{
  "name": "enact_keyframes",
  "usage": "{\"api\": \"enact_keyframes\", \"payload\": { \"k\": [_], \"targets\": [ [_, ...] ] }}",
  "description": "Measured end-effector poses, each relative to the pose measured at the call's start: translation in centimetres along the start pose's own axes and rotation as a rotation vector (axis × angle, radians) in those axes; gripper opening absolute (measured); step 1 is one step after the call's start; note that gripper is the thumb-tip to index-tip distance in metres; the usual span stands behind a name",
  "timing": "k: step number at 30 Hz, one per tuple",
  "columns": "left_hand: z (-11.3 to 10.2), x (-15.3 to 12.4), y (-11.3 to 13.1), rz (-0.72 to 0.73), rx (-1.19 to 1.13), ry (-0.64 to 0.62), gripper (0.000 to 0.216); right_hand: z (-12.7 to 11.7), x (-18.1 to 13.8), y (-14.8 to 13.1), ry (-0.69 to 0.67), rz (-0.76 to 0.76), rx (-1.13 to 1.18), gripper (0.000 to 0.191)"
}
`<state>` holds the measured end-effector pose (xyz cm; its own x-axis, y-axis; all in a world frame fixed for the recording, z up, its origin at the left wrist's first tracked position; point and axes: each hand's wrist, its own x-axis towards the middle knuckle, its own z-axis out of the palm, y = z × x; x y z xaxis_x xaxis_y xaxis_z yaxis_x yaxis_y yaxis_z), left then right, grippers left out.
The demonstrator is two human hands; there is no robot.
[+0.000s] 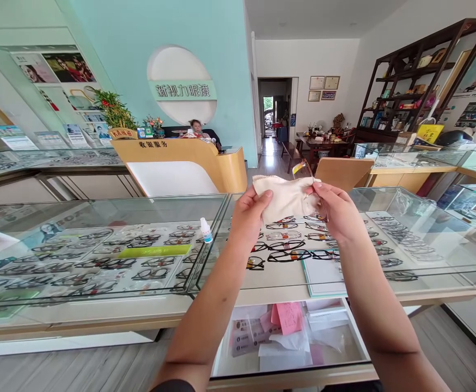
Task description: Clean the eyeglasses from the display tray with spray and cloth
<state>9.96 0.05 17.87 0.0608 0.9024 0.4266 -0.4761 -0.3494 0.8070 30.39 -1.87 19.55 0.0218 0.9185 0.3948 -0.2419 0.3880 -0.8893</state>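
Note:
A cream cleaning cloth (285, 198) is stretched between my two hands above the glass display case. My left hand (254, 206) pinches the cloth's left side, thumb on top. With its fingertips, my right hand (334, 204) grips a pair of eyeglasses (302, 167) at the cloth's right edge. One lens with a yellow sticker rises above the cloth; most of the rest of the glasses is hidden behind cloth and fingers. A small white dropper bottle (206, 231) with a blue label stands upright on the glass, left of my left arm.
Rows of eyeglass frames (286, 245) lie inside the glass case under my hands. Below, an open drawer (356, 332) holds pink slips and papers. A person (196, 127) sits behind the wooden counter (172, 149). A dark shelf stands at the right.

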Motion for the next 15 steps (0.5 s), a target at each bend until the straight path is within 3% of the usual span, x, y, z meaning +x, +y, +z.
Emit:
{"api": "enact_keyframes", "payload": {
  "k": [5, 8, 11, 13, 15],
  "targets": [
    [-0.6, -0.4, 1.0, 0.107, 0.175, 0.057, 0.056, -1.4, 0.3, -0.2, 0.145, -0.130, -0.138, 0.030],
    [-1.0, -0.9, 1.6, 0.118, 0.390, -0.007, 0.069, -1.9, -0.4, -1.2, -0.019, -0.064, -0.167, 0.025],
    [-1.1, -1.5, 2.2, 0.173, 0.629, -0.071, 0.047, -1.8, -1.3, -2.3, -0.219, -0.032, -0.210, 0.021],
    [-1.1, -1.8, 2.7, 0.200, 0.770, -0.098, 0.027, -1.5, -1.7, -2.9, -0.280, -0.027, -0.264, 0.023],
    [-1.2, -2.0, 3.2, 0.244, 0.858, -0.124, 0.025, -1.2, -1.9, -3.3, -0.311, -0.018, -0.324, 0.027]
  ]
}}
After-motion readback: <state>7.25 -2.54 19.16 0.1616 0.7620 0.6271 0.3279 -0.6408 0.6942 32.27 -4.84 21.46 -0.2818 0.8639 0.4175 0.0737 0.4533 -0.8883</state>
